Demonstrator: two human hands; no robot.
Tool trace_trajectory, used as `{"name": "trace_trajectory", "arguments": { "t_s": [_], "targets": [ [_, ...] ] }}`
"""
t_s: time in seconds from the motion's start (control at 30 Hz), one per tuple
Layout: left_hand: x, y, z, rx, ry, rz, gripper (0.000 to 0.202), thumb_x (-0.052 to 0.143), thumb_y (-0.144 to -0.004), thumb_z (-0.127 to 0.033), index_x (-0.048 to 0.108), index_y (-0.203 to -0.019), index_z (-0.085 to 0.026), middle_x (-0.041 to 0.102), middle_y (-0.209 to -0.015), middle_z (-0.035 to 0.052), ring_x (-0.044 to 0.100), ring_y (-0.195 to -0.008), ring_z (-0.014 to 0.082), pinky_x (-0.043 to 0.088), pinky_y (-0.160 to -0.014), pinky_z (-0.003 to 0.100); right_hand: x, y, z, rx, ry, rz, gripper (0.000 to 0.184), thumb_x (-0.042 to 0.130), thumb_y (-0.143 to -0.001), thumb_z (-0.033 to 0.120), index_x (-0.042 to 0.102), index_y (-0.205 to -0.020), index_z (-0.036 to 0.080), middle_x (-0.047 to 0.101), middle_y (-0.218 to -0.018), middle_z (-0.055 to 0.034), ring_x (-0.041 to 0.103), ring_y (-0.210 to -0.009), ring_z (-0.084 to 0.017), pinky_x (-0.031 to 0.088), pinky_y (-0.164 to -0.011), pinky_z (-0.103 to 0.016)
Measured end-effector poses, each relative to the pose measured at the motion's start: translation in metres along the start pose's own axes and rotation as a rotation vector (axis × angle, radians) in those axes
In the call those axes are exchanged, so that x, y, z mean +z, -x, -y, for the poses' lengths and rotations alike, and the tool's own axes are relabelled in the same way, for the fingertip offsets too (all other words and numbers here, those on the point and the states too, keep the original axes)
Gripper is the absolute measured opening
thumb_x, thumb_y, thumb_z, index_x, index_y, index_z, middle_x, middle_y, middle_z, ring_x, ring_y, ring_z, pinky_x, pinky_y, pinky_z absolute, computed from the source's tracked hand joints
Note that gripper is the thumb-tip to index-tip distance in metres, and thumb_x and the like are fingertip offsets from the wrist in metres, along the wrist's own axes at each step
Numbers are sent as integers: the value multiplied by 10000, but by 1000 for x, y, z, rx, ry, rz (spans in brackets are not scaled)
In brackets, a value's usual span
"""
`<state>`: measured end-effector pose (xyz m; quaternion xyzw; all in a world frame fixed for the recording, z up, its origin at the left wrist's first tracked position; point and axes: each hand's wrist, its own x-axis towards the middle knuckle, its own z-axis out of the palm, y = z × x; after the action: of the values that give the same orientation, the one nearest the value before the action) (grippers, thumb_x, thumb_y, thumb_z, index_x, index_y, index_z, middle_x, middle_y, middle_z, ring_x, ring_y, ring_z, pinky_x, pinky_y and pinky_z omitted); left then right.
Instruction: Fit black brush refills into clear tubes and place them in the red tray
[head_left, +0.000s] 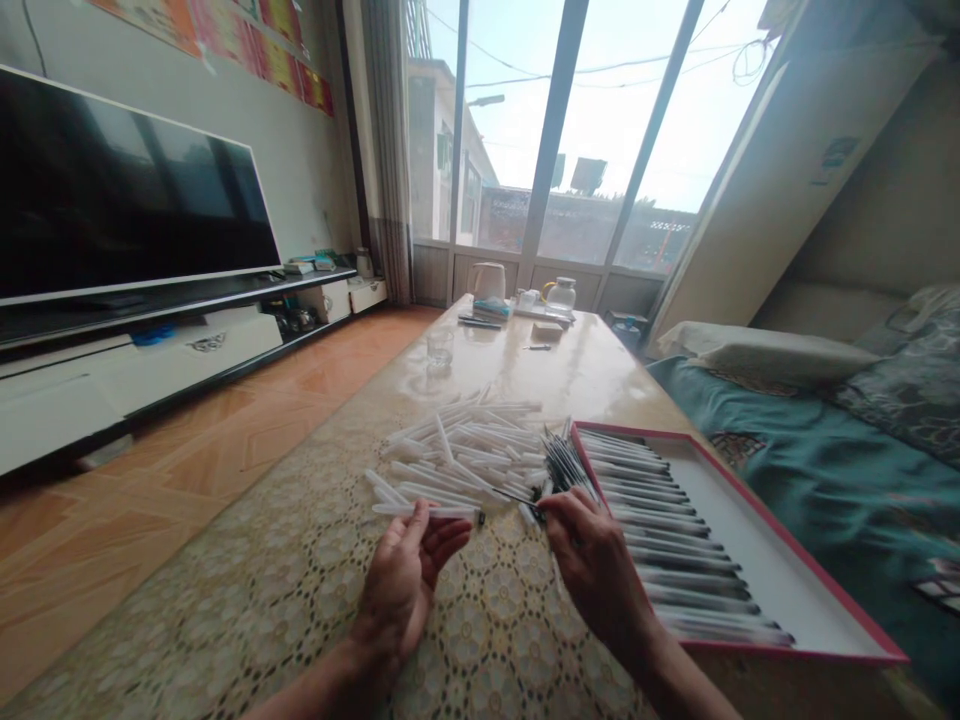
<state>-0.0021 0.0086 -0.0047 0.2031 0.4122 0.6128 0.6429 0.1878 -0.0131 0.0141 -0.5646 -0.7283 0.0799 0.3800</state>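
Observation:
My left hand (405, 575) is palm up over the lace table cover, its fingertips pinching one white pen barrel (424, 511) that lies level. My right hand (592, 555) reaches to a bunch of thin dark refills (564, 465), its fingertips closed at their near ends. A heap of several white pen barrels (472, 450) lies just beyond both hands. At the right, a shallow red-edged white box (787, 580) holds a row of several finished pens (667, 530).
A long glossy table (600, 370) carries a glass (440, 348), a white kettle (487, 282) and a teapot (561, 293) at its far end. A TV on a low stand (135, 190) is on the left, a teal-covered sofa (825, 470) on the right.

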Motion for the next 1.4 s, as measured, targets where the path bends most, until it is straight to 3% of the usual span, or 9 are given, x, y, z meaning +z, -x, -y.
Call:
{"name": "trace_trajectory", "arguments": {
  "t_s": [0.23, 0.47, 0.6, 0.77, 0.87, 0.93, 1.0, 1.2, 1.4],
  "targets": [
    [2, -2, -2, 9, 5, -59, 180, 435, -880, -115, 535, -731, -130, 712, -618, 92, 699, -586, 167, 574, -593, 277, 9, 16, 2, 30, -112, -20, 158, 437, -840, 155, 569, -765, 195, 478, -700, 5, 489, -603, -131, 369, -562, -248],
    [0, -2, 1, -26, -13, 10, 113, 466, -868, -127, 519, -770, -147, 709, -628, 80, 695, -601, 173, 572, -619, 298, 11, 15, 0, 23, -116, 16, 151, 450, -838, 148, 587, -818, 207, 487, -725, 11, 496, -625, -126, 385, -592, -240],
    [1, 0, 3, -62, -15, 103, 69, 514, -847, -141, 555, -792, -144, 718, -663, 70, 695, -627, 170, 567, -635, 284, 15, 14, 1, 11, -118, 18, 126, 442, -831, 142, 556, -834, 195, 495, -728, 6, 500, -637, -133, 392, -607, -249],
    [2, 2, 9, -195, -66, 312, 95, 604, -800, -169, 636, -850, -95, 729, -699, 94, 695, -669, 178, 563, -668, 278, 17, 13, 12, 41, -234, 56, 141, 432, -841, 177, 465, -978, 186, 529, -761, 4, 534, -697, -143, 418, -665, -251],
    [1, 0, 9, -224, -12, 299, 93, 595, -806, -155, 651, -842, -91, 737, -726, 104, 696, -663, 169, 563, -648, 255, 14, 10, 7, 99, -278, 18, 159, 350, -907, 250, 463, -1005, 199, 548, -770, 4, 547, -708, -145, 417, -665, -250],
    [1, -3, 5, -230, 63, 227, 118, 552, -833, -147, 652, -803, -93, 738, -717, 99, 695, -642, 149, 560, -629, 228, 12, 7, -5, 169, -185, -95, 215, 293, -931, 263, 498, -933, 200, 546, -739, -3, 537, -683, -154, 404, -644, -259],
    [2, -5, 1, -244, 132, 170, 190, 497, -866, -151, 647, -764, -93, 735, -689, 95, 692, -616, 134, 559, -605, 210, 12, 4, -19, 187, 22, -171, 195, 346, -906, 225, 535, -876, 190, 563, -785, -35, 534, -741, -179, 390, -684, -283],
    [7, 0, -2, -263, 168, 213, 215, 442, -892, -168, 622, -788, -111, 733, -680, 102, 696, -595, 141, 559, -569, 216, 16, 5, -35, 131, 505, 4, 222, 445, -810, 66, 609, -810, 216, 587, -844, -56, 514, -849, -223, 334, -735, -314],
    [5, 2, 9, -180, 20, 218, 80, 524, -850, -177, 581, -823, -128, 737, -738, 122, 705, -666, 182, 564, -635, 270, 18, 5, -32, 116, 611, -8, 118, 528, -793, 122, 595, -759, 213, 584, -808, -64, 504, -816, -232, 315, -730, -325]
  ]
}}
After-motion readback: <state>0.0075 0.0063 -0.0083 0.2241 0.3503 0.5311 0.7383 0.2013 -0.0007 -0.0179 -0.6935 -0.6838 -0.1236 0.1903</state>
